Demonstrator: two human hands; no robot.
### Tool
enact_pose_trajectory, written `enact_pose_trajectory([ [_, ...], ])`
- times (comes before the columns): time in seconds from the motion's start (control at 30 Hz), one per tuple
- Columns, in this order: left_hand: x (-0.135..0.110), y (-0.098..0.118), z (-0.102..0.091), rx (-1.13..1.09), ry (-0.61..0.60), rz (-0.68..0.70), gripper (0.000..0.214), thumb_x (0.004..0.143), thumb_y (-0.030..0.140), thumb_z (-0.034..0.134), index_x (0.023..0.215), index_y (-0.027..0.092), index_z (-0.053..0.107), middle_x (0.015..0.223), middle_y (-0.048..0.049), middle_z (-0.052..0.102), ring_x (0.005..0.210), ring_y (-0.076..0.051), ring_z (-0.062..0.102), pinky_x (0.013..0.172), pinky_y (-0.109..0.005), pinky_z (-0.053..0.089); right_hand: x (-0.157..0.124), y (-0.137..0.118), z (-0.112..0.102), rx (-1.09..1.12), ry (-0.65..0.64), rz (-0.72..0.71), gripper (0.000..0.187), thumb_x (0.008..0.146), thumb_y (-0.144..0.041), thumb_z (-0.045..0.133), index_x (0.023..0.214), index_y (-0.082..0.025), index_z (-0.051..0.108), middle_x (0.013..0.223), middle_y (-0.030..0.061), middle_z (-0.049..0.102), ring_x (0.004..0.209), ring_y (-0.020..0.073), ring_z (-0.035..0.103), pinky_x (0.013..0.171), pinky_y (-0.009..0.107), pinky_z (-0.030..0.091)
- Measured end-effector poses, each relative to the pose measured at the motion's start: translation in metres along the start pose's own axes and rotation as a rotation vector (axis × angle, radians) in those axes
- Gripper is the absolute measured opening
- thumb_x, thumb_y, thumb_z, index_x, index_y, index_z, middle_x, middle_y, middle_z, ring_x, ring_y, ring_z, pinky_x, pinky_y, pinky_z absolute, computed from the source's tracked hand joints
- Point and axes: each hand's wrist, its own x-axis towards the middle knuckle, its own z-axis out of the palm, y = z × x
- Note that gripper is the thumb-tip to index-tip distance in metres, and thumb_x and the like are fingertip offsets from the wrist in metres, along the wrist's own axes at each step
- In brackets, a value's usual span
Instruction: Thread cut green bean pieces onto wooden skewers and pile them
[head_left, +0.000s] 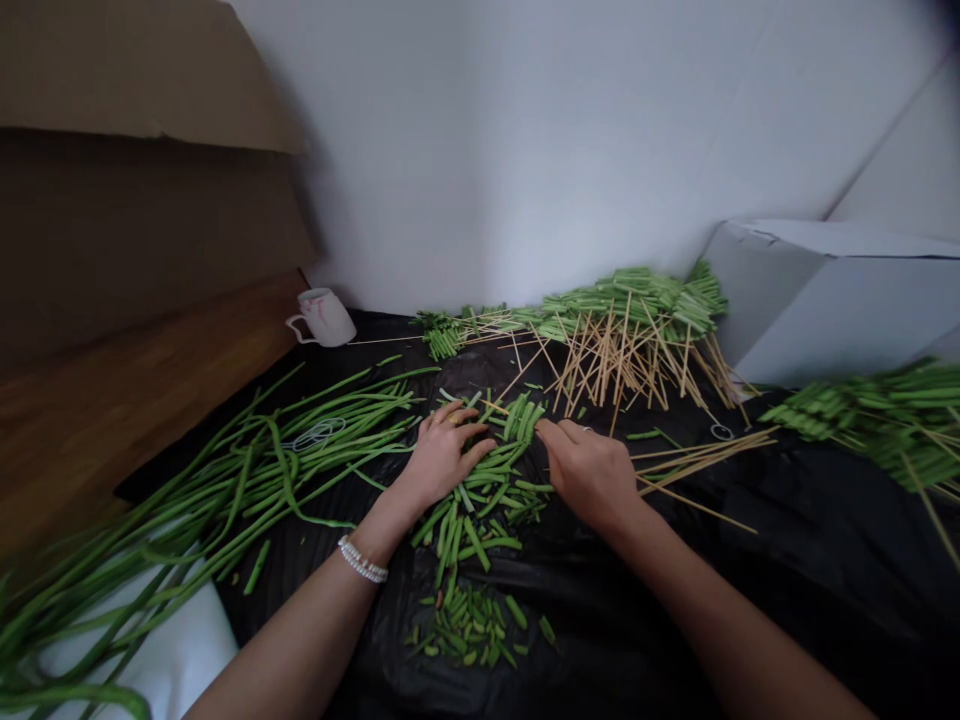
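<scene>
My left hand (442, 452) lies on a pile of short cut green bean pieces (480, 500) on black plastic sheeting (787, 560), fingers spread over them; a bead bracelet circles that wrist. My right hand (589, 470) is closed in a pinch at the pile's right side, gripping thin wooden skewers (690, 470) that stick out to the right. More cut pieces lie heaped nearer to me (469, 625).
Long uncut green beans (247, 480) spread across the left. Skewered bean bundles are stacked at the back (630, 300) and at the right (885, 410). A white mug (324, 318) stands by the wall, a white box (817, 300) at the right, cardboard (135, 200) on the left.
</scene>
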Motion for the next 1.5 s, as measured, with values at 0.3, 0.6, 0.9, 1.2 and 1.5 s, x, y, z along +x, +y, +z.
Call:
enact_pose_trajectory([
  [0.3, 0.002, -0.003, -0.008, -0.029, 0.198, -0.073, 0.011, 0.081, 0.029, 0.065, 0.078, 0.02, 0.069, 0.087, -0.0071, 0.07, 0.097, -0.025, 0.057, 0.088, -0.04, 0.043, 0.0, -0.001, -0.001, -0.008, 0.016, -0.006, 0.025, 0.089, -0.016, 0.046, 0.101, -0.019, 0.067, 0.071, -0.0006, 0.061, 0.061, 0.0113, 0.05, 0.056, 0.027, 0.027],
  [0.6, 0.0, -0.006, -0.009, 0.084, 0.185, -0.145, 0.029, 0.084, 0.019, 0.057, 0.112, 0.02, 0.063, 0.089, -0.0062, 0.063, 0.084, -0.021, 0.058, 0.077, -0.032, 0.045, 0.0, -0.001, -0.001, 0.008, 0.035, -0.009, 0.025, 0.088, -0.015, 0.046, 0.1, -0.02, 0.067, 0.071, -0.0008, 0.062, 0.06, 0.0114, 0.05, 0.056, 0.027, 0.027],
  [0.9, 0.008, -0.003, -0.012, -0.54, 0.333, -0.299, 0.024, 0.086, 0.033, 0.055, 0.095, 0.017, 0.071, 0.084, -0.0068, 0.071, 0.083, -0.022, 0.064, 0.079, -0.032, 0.045, 0.0, -0.002, -0.003, 0.048, 0.04, -0.022, 0.026, 0.088, -0.014, 0.046, 0.102, -0.018, 0.067, 0.072, -0.0003, 0.062, 0.062, 0.0106, 0.051, 0.059, 0.026, 0.03],
  [1.2, 0.008, 0.007, -0.017, -1.365, 0.172, -0.535, 0.033, 0.069, 0.04, 0.077, 0.091, 0.015, 0.075, 0.092, -0.008, 0.073, 0.083, -0.015, 0.063, 0.073, -0.024, 0.046, 0.0, -0.003, -0.003, 0.047, 0.065, -0.049, 0.025, 0.089, -0.015, 0.046, 0.102, -0.018, 0.067, 0.07, -0.0008, 0.061, 0.061, 0.011, 0.051, 0.059, 0.026, 0.03],
  [1.5, 0.008, 0.01, -0.019, -1.402, 0.173, -0.557, 0.034, 0.065, 0.036, 0.08, 0.092, 0.016, 0.076, 0.086, -0.0074, 0.072, 0.078, -0.014, 0.062, 0.071, -0.024, 0.047, 0.0, -0.004, -0.003, 0.028, 0.072, -0.044, 0.026, 0.087, -0.014, 0.046, 0.101, -0.019, 0.068, 0.068, -0.0016, 0.06, 0.059, 0.0106, 0.049, 0.058, 0.026, 0.03],
])
